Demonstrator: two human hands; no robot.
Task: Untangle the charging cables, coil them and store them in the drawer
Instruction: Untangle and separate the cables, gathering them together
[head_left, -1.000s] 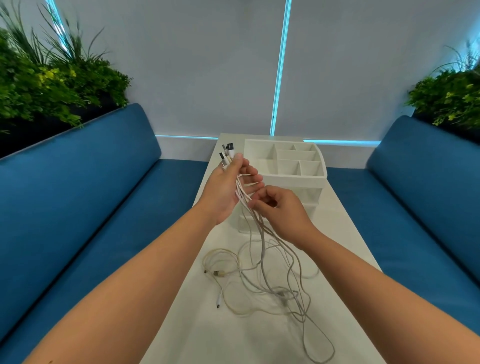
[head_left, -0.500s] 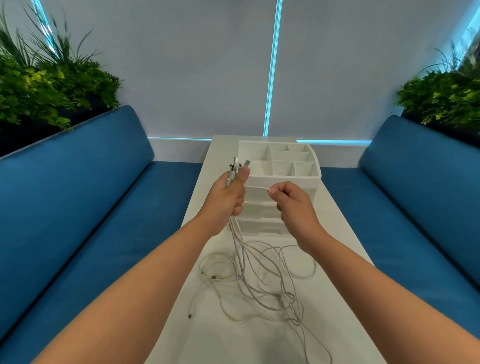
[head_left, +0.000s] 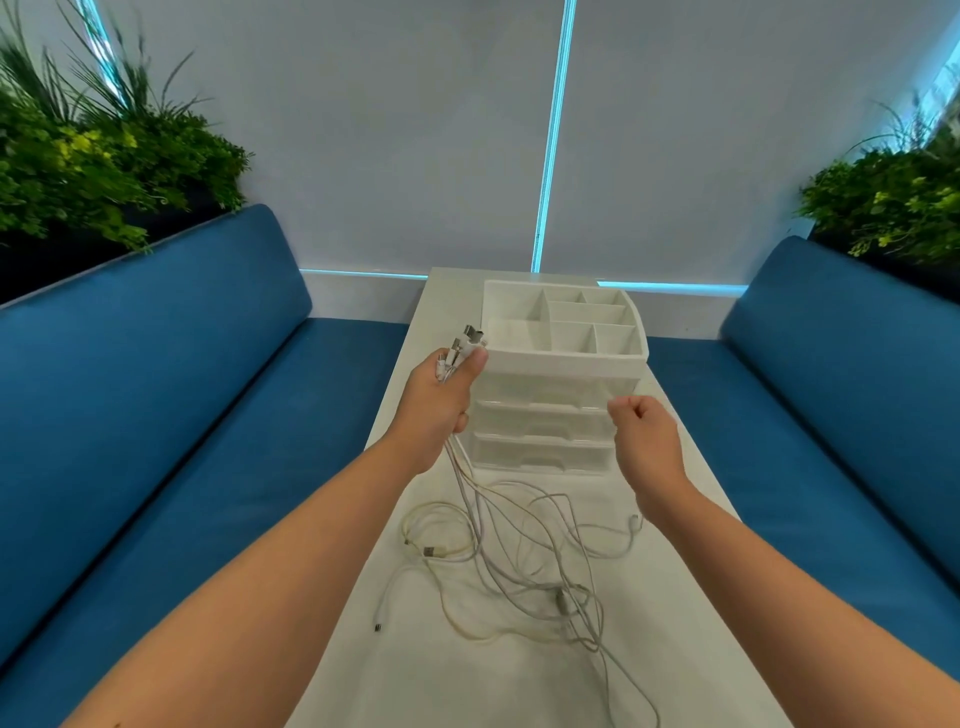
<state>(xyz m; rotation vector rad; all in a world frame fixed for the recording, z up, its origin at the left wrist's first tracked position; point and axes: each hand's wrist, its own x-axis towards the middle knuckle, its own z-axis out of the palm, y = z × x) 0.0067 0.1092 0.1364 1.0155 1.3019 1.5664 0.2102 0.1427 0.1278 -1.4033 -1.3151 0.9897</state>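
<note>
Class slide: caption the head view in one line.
Left hand grips cable plugs; right hand pinches one strand above tangled cables before drawer organizer.

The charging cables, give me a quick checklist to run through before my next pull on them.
1. Plug ends gathered in the left hand: ok.
2. One strand pinched in the right hand: cannot tell, the fingers are curled but any strand is too thin to see.
3. Charging cables separated on the table: not ok, the loops cross in a knot.
4. Drawer open on the white organizer: not ok, all the drawers look closed.
5. Any cable coiled: not ok.
</note>
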